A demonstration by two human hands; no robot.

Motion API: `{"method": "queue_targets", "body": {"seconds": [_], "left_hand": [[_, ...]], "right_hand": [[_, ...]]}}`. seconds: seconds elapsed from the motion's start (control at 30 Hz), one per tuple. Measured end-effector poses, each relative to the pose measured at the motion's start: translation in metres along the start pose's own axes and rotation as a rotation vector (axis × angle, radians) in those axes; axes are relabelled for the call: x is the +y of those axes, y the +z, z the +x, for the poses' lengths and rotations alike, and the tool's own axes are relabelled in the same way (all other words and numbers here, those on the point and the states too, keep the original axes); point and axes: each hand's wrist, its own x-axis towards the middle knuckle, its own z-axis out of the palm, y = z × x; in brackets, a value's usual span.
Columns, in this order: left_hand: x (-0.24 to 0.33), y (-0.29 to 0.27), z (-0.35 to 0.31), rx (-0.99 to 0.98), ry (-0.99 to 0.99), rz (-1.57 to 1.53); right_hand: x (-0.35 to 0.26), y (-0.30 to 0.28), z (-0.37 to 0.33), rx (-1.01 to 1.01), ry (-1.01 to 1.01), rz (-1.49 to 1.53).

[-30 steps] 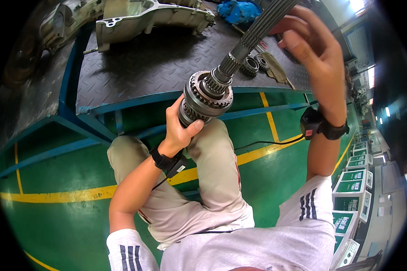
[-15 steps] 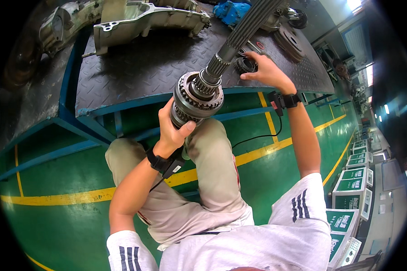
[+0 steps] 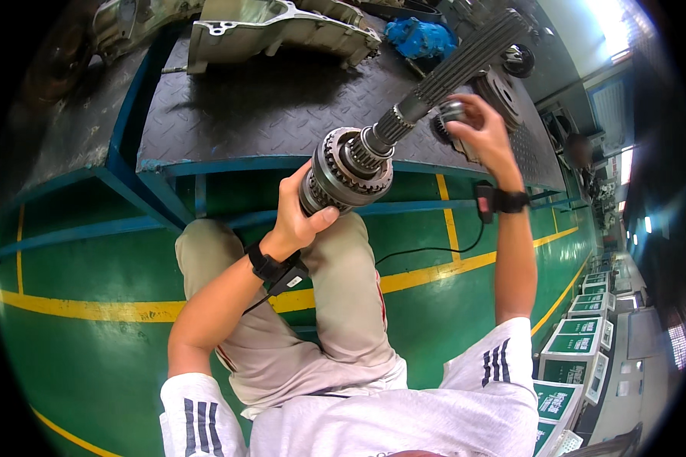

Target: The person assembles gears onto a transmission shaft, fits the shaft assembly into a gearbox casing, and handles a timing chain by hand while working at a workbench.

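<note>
My left hand (image 3: pixel 297 221) is wrapped round the gear cluster (image 3: pixel 351 171) of a transmission shaft. Its long splined end (image 3: pixel 472 61) slants up to the right above the table. My right hand (image 3: pixel 486 135) is over the table's front right part, fingers curled round a small, shiny ring-shaped metal part (image 3: pixel 453 111). Just beside and below that part is a dark toothed gear (image 3: pixel 440 128), partly covered by it. The fingers hide some of the ring's outline.
A blue-framed table (image 3: pixel 236 137) with a treadplate top stands before my knees. On it are a large cast housing (image 3: pixel 282 34), a blue cast unit (image 3: pixel 419 38) and a round disc part (image 3: pixel 499 95). A cable (image 3: pixel 434 251) hangs from my right wrist. Green-and-white boxes (image 3: pixel 575 339) line the right side.
My right hand has moved from beside the gear and closed its fingers round the ring-shaped part. My left hand still grips the shaft's gear cluster. The view has shifted slightly.
</note>
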Motion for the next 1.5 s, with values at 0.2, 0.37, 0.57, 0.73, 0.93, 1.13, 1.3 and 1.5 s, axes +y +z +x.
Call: {"method": "queue_targets", "body": {"seconds": [0.2,0.37,0.57,0.73,0.93,1.13,1.3,1.5], "left_hand": [[-0.01,-0.004,0.001,-0.01,0.079,0.041],[-0.013,0.0,0.0,-0.012,0.097,0.015],[-0.013,0.001,-0.001,0.001,0.085,0.003],[-0.012,0.002,0.001,0.025,0.108,-0.036],[-0.011,-0.005,0.0,-0.003,0.105,0.005],[-0.007,-0.006,0.001,0.0,0.112,0.003],[-0.003,-0.006,0.005,0.026,0.138,-0.002],[-0.002,-0.012,0.003,0.05,0.123,0.006]], "right_hand": [[-0.151,-0.028,-0.056,0.278,-0.503,0.072],[-0.176,-0.024,-0.048,0.393,-0.562,-0.034],[-0.175,-0.013,-0.023,0.257,-0.52,0.247],[-0.195,0.008,-0.017,0.562,-0.45,0.622],[-0.185,0.032,-0.011,0.769,-0.463,0.657],[-0.168,0.076,-0.034,0.294,-0.563,0.384],[-0.139,0.11,-0.045,0.147,-0.554,0.454],[-0.127,0.132,-0.043,0.111,-0.539,0.495]]}}
